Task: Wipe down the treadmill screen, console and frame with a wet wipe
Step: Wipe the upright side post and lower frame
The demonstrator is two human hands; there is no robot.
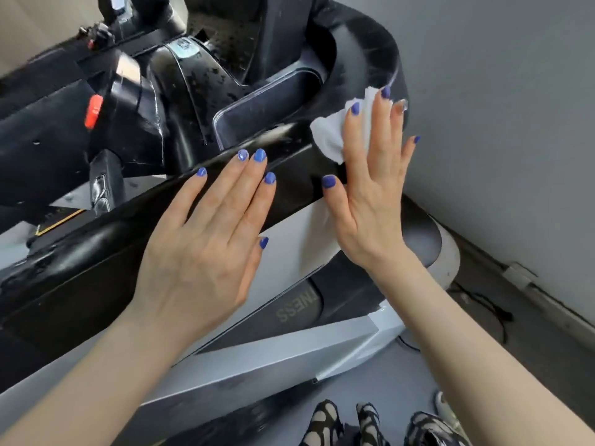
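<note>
One wet wipe [331,132] is pressed flat against the black console edge [289,175] of the treadmill under the straight fingers of the right hand [373,188]. The left hand [209,246], flat and holding nothing, is rested on the same edge. Risk noted: the wipe is bunched and only pressed, not gripped, so it may slide out mid-stroke. Count: two hands, one wipe, one red safety clip [94,111].
</note>
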